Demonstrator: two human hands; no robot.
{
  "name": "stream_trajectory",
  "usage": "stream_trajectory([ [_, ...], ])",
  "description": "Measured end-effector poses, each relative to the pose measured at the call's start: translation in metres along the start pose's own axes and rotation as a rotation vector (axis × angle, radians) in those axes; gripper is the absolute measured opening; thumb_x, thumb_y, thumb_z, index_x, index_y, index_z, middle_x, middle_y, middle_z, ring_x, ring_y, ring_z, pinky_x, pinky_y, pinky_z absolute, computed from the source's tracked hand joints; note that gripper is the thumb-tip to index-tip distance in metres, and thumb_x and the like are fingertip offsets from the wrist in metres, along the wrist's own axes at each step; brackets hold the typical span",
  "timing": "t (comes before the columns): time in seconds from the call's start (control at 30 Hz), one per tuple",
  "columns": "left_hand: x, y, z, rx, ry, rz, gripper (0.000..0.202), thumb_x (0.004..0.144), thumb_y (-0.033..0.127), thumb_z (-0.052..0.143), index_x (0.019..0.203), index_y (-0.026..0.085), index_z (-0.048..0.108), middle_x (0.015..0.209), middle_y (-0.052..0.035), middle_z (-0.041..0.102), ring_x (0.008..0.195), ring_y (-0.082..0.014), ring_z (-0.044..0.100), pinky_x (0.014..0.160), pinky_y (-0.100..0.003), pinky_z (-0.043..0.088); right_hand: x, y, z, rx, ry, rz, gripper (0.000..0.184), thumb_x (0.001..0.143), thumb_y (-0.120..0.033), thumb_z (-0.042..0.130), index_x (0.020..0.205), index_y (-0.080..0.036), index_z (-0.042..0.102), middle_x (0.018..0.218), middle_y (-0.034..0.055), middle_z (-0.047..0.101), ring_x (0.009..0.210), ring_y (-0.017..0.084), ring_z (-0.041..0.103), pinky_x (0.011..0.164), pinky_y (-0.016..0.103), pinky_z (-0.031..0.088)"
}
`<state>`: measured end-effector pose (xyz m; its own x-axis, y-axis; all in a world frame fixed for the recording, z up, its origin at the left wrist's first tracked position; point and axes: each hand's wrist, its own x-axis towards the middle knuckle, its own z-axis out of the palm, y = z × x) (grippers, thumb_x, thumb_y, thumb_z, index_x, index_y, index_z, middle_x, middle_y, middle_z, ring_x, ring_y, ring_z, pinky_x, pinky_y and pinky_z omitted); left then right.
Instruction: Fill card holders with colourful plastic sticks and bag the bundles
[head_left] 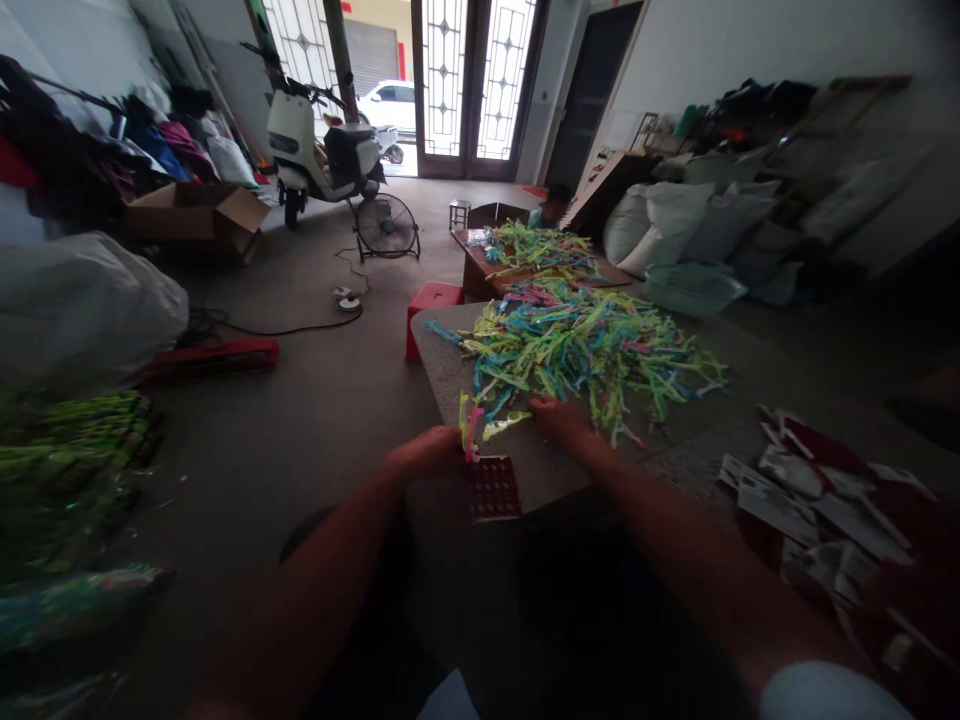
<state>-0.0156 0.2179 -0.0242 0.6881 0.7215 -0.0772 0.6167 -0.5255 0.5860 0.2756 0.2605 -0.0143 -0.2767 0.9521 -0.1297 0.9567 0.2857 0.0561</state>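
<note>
My left hand point(426, 450) is closed at the near edge of a grey table point(442, 365), gripping a small bunch of pink and yellow-green strips point(469, 428) over a dark red dotted card point(493, 487). My right hand point(559, 418) rests on the table beside it, fingers curled on a pale green strip point(504, 424) at the rim of a big heap of bright green, blue and pink strips point(577, 345). Its fingertips are partly hidden.
Red and white cards point(817, 490) lie in a heap at right. Farther back stand a second table with more strips point(540, 250), a red stool point(431, 300), a floor fan point(387, 228), a scooter point(319, 150), a cardboard box point(199, 215) and sacks point(675, 225). Green bundles point(67, 450) lie at left.
</note>
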Motion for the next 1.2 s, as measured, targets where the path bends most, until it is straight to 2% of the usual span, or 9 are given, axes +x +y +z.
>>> stream_trajectory([
  [0.17, 0.004, 0.002, 0.000, 0.064, 0.003, -0.073, 0.027, 0.095, 0.039, 0.057, 0.089, 0.019, 0.074, 0.088, -0.0037, 0.074, 0.080, -0.0160, 0.065, 0.075, -0.022, 0.047, -0.021, 0.025, 0.004, 0.000, 0.073, -0.018, 0.028, 0.101, -0.025, 0.044, 0.112, -0.022, 0.069, 0.117, 0.0112, 0.072, 0.091, 0.022, 0.070, 0.073, 0.028, 0.044],
  [0.3, 0.010, 0.005, 0.004, 0.100, 0.038, -0.174, 0.026, 0.094, 0.039, 0.059, 0.091, 0.020, 0.077, 0.090, -0.0052, 0.075, 0.081, -0.0180, 0.067, 0.073, -0.022, 0.046, -0.039, 0.031, 0.016, 0.271, 0.251, 0.032, 0.021, 0.092, -0.026, 0.054, 0.105, -0.020, 0.069, 0.103, 0.0097, 0.074, 0.086, 0.021, 0.068, 0.070, 0.027, 0.043],
  [0.37, 0.013, 0.007, 0.006, 0.099, 0.059, -0.214, 0.029, 0.094, 0.042, 0.058, 0.093, 0.021, 0.077, 0.086, -0.0060, 0.075, 0.079, -0.0191, 0.067, 0.070, -0.023, 0.046, -0.048, 0.019, 0.023, 0.529, 0.324, 0.109, 0.022, 0.091, -0.033, 0.055, 0.099, -0.018, 0.068, 0.088, 0.0078, 0.073, 0.077, 0.021, 0.066, 0.068, 0.028, 0.043],
  [0.43, 0.015, 0.009, 0.008, 0.094, 0.081, -0.233, 0.029, 0.093, 0.044, 0.060, 0.096, 0.021, 0.078, 0.085, -0.0058, 0.075, 0.079, -0.0196, 0.068, 0.068, -0.024, 0.046, -0.057, -0.003, 0.030, 0.785, 0.335, 0.151, 0.030, 0.091, -0.044, 0.054, 0.093, -0.018, 0.068, 0.078, 0.0054, 0.071, 0.069, 0.020, 0.063, 0.064, 0.029, 0.044],
  [0.57, 0.017, 0.011, 0.010, 0.100, 0.102, -0.246, 0.026, 0.091, 0.041, 0.063, 0.101, 0.022, 0.077, 0.092, -0.0056, 0.077, 0.081, -0.0189, 0.069, 0.069, -0.023, 0.045, -0.069, -0.053, 0.035, 1.033, 0.284, 0.112, 0.041, 0.087, -0.056, 0.058, 0.089, -0.017, 0.070, 0.080, 0.0048, 0.072, 0.071, 0.020, 0.063, 0.064, 0.028, 0.044],
  [0.67, 0.017, 0.012, 0.010, 0.120, 0.105, -0.241, 0.028, 0.092, 0.041, 0.062, 0.104, 0.022, 0.076, 0.100, -0.0064, 0.078, 0.087, -0.0196, 0.070, 0.070, -0.023, 0.046, -0.071, -0.077, 0.036, 0.991, 0.269, 0.112, 0.040, 0.087, -0.055, 0.059, 0.089, -0.017, 0.070, 0.080, 0.0056, 0.072, 0.073, 0.020, 0.064, 0.064, 0.028, 0.042],
  [0.77, 0.018, 0.012, 0.010, 0.145, 0.094, -0.236, 0.029, 0.092, 0.043, 0.062, 0.104, 0.021, 0.077, 0.100, -0.0075, 0.078, 0.089, -0.0207, 0.071, 0.071, -0.024, 0.046, -0.072, -0.086, 0.035, 0.912, 0.248, 0.091, 0.036, 0.091, -0.052, 0.057, 0.093, -0.018, 0.070, 0.081, 0.0065, 0.073, 0.074, 0.021, 0.066, 0.065, 0.028, 0.042],
  [1.03, 0.018, 0.013, 0.011, 0.136, 0.092, -0.263, 0.032, 0.092, 0.046, 0.062, 0.104, 0.022, 0.078, 0.098, -0.0076, 0.078, 0.087, -0.0217, 0.071, 0.069, -0.024, 0.047, -0.076, -0.092, 0.033, 0.584, 0.232, -0.015, 0.027, 0.099, -0.043, 0.054, 0.092, -0.020, 0.068, 0.085, 0.0085, 0.072, 0.079, 0.021, 0.067, 0.069, 0.028, 0.042],
  [1.2, 0.019, 0.013, 0.012, 0.158, 0.104, -0.246, 0.031, 0.093, 0.046, 0.061, 0.104, 0.022, 0.077, 0.098, -0.0080, 0.078, 0.090, -0.0219, 0.072, 0.071, -0.024, 0.048, -0.074, -0.088, 0.036, 0.554, 0.225, -0.055, 0.028, 0.100, -0.042, 0.054, 0.094, -0.019, 0.067, 0.088, 0.0082, 0.072, 0.082, 0.020, 0.067, 0.072, 0.027, 0.043],
])
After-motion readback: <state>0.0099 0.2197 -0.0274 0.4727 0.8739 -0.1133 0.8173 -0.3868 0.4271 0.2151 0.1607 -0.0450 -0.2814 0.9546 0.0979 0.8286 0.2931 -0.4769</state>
